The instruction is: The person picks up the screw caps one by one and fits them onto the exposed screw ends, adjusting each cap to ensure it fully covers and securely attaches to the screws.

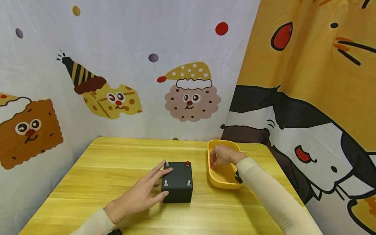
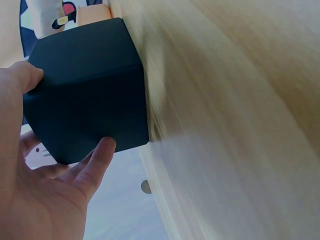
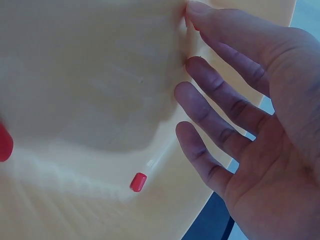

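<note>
The black box (image 1: pixel 177 178) stands on the table, with bare metal posts at three top corners and a red cap (image 1: pixel 187 163) on the far right one. My left hand (image 1: pixel 141 194) holds the box from its left side, thumb at the near edge and fingers over the top and side. Inside the yellow tray (image 1: pixel 224 185), my right hand (image 1: pixel 223 155) pinches a small red cap (image 3: pixel 187 20) between thumb and index finger, mostly hidden by the fingertips. Its other fingers are spread. Another red cap (image 3: pixel 138 182) lies on the tray floor.
The wooden table (image 1: pixel 117 153) carries the box in the middle and the tray at the right. A further red piece (image 3: pixel 5 142) shows at the left edge of the right wrist view. Behind the table hangs a printed cloth (image 1: pixel 132 49).
</note>
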`<state>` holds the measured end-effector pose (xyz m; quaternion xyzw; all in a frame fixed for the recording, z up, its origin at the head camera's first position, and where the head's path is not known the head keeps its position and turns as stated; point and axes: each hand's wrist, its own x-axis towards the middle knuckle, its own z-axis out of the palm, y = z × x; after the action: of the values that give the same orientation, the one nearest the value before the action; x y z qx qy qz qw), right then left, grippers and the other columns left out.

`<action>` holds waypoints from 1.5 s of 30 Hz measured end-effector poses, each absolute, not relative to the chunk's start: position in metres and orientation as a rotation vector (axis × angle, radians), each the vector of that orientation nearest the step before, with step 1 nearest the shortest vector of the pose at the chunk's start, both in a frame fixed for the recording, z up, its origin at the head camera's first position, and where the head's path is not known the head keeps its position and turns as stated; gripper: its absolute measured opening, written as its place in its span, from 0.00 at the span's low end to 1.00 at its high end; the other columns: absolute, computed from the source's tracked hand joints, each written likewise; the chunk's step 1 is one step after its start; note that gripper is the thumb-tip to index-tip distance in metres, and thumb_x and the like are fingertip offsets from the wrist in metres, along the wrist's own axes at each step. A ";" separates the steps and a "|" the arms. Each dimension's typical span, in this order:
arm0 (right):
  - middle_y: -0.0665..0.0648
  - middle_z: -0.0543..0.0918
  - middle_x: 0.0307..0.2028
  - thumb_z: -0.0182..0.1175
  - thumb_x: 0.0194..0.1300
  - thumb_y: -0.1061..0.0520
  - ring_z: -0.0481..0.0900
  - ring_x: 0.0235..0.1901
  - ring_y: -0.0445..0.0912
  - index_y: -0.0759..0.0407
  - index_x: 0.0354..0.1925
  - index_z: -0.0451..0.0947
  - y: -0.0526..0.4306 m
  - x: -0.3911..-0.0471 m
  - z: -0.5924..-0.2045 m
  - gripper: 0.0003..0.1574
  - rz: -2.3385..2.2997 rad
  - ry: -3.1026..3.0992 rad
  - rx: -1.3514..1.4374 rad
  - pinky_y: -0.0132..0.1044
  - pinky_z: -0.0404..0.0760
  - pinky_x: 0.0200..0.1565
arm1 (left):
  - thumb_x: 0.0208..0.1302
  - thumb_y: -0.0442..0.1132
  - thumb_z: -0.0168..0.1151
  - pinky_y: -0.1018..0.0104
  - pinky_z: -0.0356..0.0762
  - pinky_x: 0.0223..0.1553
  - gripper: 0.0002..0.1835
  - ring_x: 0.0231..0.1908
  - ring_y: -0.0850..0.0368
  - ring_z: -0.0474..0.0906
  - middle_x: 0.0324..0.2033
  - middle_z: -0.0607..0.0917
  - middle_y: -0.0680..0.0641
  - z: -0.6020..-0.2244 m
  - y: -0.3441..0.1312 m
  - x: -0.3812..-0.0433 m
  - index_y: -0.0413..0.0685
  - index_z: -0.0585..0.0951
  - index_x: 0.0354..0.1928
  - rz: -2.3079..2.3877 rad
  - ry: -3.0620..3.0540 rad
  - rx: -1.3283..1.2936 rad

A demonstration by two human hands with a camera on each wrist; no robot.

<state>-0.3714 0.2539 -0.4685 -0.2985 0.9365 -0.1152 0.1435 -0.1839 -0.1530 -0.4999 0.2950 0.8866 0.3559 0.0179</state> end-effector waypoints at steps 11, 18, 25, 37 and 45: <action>0.42 0.93 0.35 0.91 0.62 0.53 0.83 0.36 0.36 0.45 0.35 0.95 0.254 -0.371 -0.469 0.11 -0.340 2.682 -0.866 0.34 0.87 0.46 | 0.88 0.63 0.64 0.55 0.98 0.58 0.42 0.60 0.45 0.96 0.97 0.46 0.45 -0.499 -0.153 -0.184 0.76 0.58 0.94 1.107 2.750 0.894; 0.40 0.92 0.33 0.90 0.63 0.52 0.82 0.34 0.36 0.46 0.34 0.95 0.254 -0.372 -0.469 0.11 -0.367 2.670 -0.852 0.31 0.84 0.43 | 0.88 0.64 0.65 0.54 0.98 0.58 0.43 0.60 0.45 0.96 0.97 0.47 0.47 -0.498 -0.153 -0.183 0.77 0.58 0.94 1.129 2.750 0.924; 0.40 0.92 0.32 0.90 0.64 0.54 0.81 0.34 0.36 0.47 0.33 0.94 0.257 -0.373 -0.469 0.11 -0.407 2.675 -0.839 0.31 0.83 0.42 | 0.88 0.62 0.65 0.57 0.98 0.57 0.43 0.58 0.47 0.97 0.97 0.46 0.48 -0.505 -0.155 -0.186 0.74 0.57 0.95 1.161 2.749 0.991; 0.42 0.93 0.31 0.87 0.65 0.61 0.83 0.32 0.34 0.49 0.34 0.92 0.261 -0.375 -0.459 0.12 -0.458 2.676 -0.877 0.29 0.86 0.42 | 0.88 0.64 0.64 0.56 0.98 0.59 0.42 0.60 0.46 0.96 0.97 0.46 0.46 -0.498 -0.153 -0.183 0.77 0.58 0.94 1.120 2.742 0.898; 0.43 0.90 0.30 0.85 0.64 0.64 0.81 0.31 0.34 0.48 0.32 0.91 0.264 -0.373 -0.451 0.14 -0.414 2.729 -0.929 0.30 0.85 0.42 | 0.88 0.65 0.64 0.56 0.98 0.59 0.43 0.60 0.47 0.96 0.97 0.46 0.47 -0.500 -0.154 -0.184 0.77 0.58 0.94 1.121 2.742 0.907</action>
<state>-0.3728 0.2640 -0.4513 -0.3170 0.9308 -0.1412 0.1145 -0.1836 -0.1540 -0.4999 0.2926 0.8849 0.3617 0.0219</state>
